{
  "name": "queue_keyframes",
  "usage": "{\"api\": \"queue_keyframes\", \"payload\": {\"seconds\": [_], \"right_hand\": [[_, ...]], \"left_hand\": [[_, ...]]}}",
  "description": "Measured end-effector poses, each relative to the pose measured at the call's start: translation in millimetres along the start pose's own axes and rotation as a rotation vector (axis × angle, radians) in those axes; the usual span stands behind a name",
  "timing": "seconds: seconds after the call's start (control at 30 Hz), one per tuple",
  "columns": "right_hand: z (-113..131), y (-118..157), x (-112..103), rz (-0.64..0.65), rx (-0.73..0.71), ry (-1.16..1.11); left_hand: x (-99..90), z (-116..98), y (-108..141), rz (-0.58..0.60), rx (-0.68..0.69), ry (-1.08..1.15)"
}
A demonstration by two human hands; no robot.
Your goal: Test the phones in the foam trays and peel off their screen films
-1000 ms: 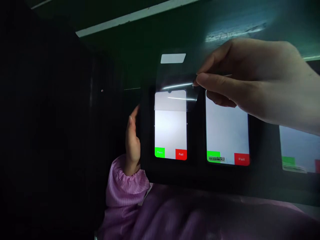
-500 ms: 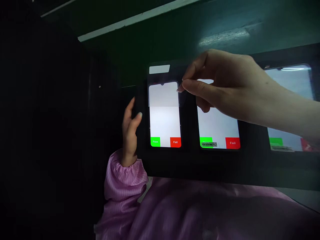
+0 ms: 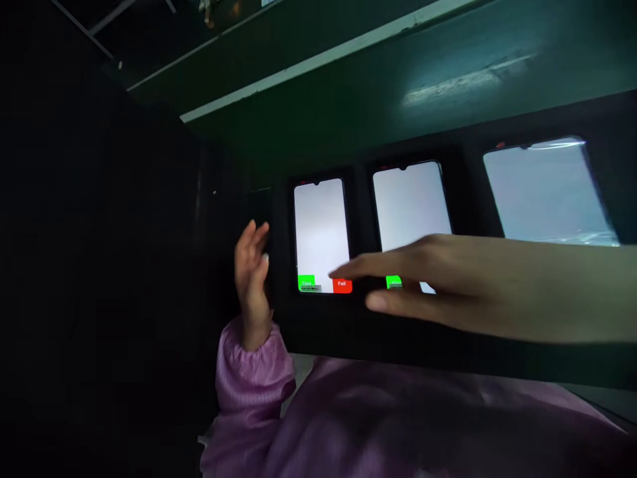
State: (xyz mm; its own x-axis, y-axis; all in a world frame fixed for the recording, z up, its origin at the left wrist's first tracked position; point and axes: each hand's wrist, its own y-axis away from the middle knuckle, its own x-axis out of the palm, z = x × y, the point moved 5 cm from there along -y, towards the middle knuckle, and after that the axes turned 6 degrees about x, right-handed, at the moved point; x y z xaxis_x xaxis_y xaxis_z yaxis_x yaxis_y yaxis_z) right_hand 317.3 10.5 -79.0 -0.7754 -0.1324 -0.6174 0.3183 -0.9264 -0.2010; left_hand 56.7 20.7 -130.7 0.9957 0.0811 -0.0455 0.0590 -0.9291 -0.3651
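Leftmost phone with "Pass", "Fail"

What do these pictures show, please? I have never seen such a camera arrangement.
There is no machine here: a person works with bare hands. The view comes from one camera worn on the head, looking forward and down. Three lit, phone-like screens lie on a dark surface: the left screen, the middle screen and the right screen. The left hand, in a purple sleeve, is beside the left screen. The right hand extends in from the right to about the red Fail box; whether it touches is unclear. Neither hand visibly holds anything.
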Motion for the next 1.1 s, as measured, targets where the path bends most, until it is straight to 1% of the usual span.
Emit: {"api": "queue_keyframes", "payload": {"seconds": [0.07,0.1,0.13,0.17,0.23,0.27,0.3,0.37,0.4,0.43,0.5,0.53,0.57,0.63,0.67,0.7,0.77,0.8,0.83,0.87,0.93,1.03,1.1], "right_hand": [[1.3,13.8,-4.2,-0.01,-0.043,0.127],[2.4,19.6,-8.9,-0.013,-0.064,0.196],[3.5,25.4,-15.2,-0.014,-0.086,0.268],[4.5,31.7,-22.5,-0.01,-0.111,0.339],[4.8,47.7,-38.9,0.004,-0.17,0.476],[3.8,57.5,-48.7,-0.014,-0.19,0.524],[2.0,68.4,-59.5,-0.06,-0.2,0.548],[-3.6,91.7,-82.4,-0.227,-0.175,0.552],[-8.2,102.9,-92.0,-0.307,-0.131,0.57],[-13.5,113.2,-98.9,-0.353,-0.077,0.612],[-24.4,130.1,-105.0,-0.336,0.014,0.732],[-29.5,138.0,-107.6,-0.321,0.045,0.769],[-33.7,146.5,-111.7,-0.334,0.06,0.767],[-41.6,166.0,-126.5,-0.468,0.088,0.703],[-47.4,175.9,-134.8,-0.531,0.135,0.698],[-54.0,184.5,-142.1,-0.565,0.195,0.718],[-66.0,194.2,-152.0,-0.544,0.298,0.784],[-69.5,194.3,-155.2,-0.523,0.315,0.795],[-70.5,191.1,-157.4,-0.511,0.303,0.78],[-69.3,184.5,-158.6,-0.509,0.268,0.747],[-63.9,162.3,-156.0,-0.466,0.187,0.694],[-53.8,123.1,-141.9,-0.351,0.057,0.631],[-47.2,106.5,-130.7,-0.292,-0.047,0.552]], "left_hand": [[-7.8,-20.5,23.9,-0.006,0.03,-0.076],[-8.9,-30.8,35.8,0.045,0.041,-0.216],[-7.9,-40.0,46.6,0.126,0.061,-0.359],[-6.2,-48.9,55.3,0.191,0.111,-0.458],[-0.9,-60.6,64.9,0.287,0.218,-0.639],[2.7,-63.9,66.1,0.316,0.272,-0.722],[7.0,-65.5,65.5,0.343,0.316,-0.804],[16.9,-66.9,61.8,0.374,0.372,-0.935],[21.8,-68.5,59.6,0.364,0.39,-0.964],[26.3,-71.1,57.6,0.331,0.398,-0.964],[36.1,-78.7,55.5,0.242,0.415,-0.909],[42.4,-82.0,55.3,0.215,0.421,-0.882],[50.0,-84.7,55.3,0.208,0.431,-0.862],[67.5,-87.5,55.1,0.234,0.465,-0.852],[76.7,-88.0,54.5,0.254,0.491,-0.857],[85.6,-88.0,53.6,0.271,0.518,-0.864],[102.7,-87.5,50.3,0.308,0.58,-0.873],[110.6,-86.6,47.8,0.33,0.597,-0.879],[117.9,-85.5,44.5,0.349,0.603,-0.89],[124.3,-84.2,40.3,0.361,0.59,-0.912],[135.1,-80.9,30.2,0.378,0.526,-0.984],[144.0,-77.3,14.9,0.374,0.393,-1.114],[145.9,-77.0,7.7,0.369,0.333,-1.183]]}}
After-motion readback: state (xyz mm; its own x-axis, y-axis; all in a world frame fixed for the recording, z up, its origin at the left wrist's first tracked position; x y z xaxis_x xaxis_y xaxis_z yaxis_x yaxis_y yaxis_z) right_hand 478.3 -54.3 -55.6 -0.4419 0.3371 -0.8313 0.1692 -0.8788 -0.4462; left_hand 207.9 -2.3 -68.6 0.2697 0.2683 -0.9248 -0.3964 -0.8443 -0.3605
